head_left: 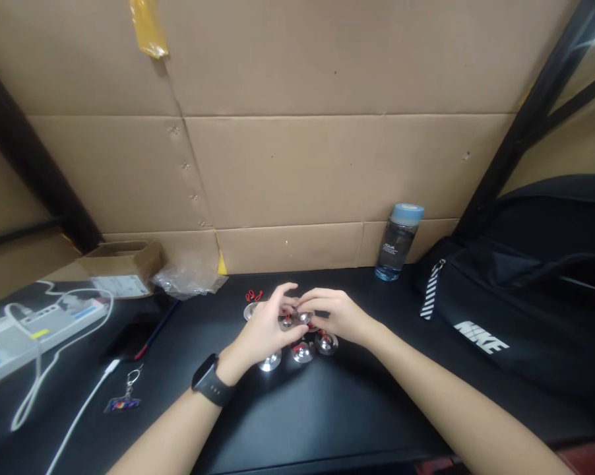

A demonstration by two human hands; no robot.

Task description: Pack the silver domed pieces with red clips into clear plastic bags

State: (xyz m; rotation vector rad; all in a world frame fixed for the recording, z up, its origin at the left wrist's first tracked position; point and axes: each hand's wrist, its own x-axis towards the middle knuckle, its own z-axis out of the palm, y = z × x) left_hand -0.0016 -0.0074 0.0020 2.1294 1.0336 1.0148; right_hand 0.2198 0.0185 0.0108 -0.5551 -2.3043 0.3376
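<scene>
Disc [305, 316], silver, domed, without evident long axis, left of and in front of bottle [399, 244]; at fingertips of right hand [340, 313], closer to bottle, apparently pinched there; left hand [266, 330], farther from bottle, curved alongside, grasp indeterminable.

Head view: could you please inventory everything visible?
Metal discs: several, silver, red-corded, centre
Bottle: one, blue-lidded, back right
Bag: one, black, right
Box: one, brown, back left
Plastic: one, clear, beside box
Power strip: one, white, left
Cables: several, white, left
Device: one, black, left
Keychain: one, multicoloured, front left
Cardboard panels: several, brown, behind
Tape: several, yellow, on panels
Frame bars: several, black, sides
Table: one, black, beneath
Watch: one, black, left wrist
Left hand: one, bare, at discs
Right hand: one, bare, at discs
</scene>
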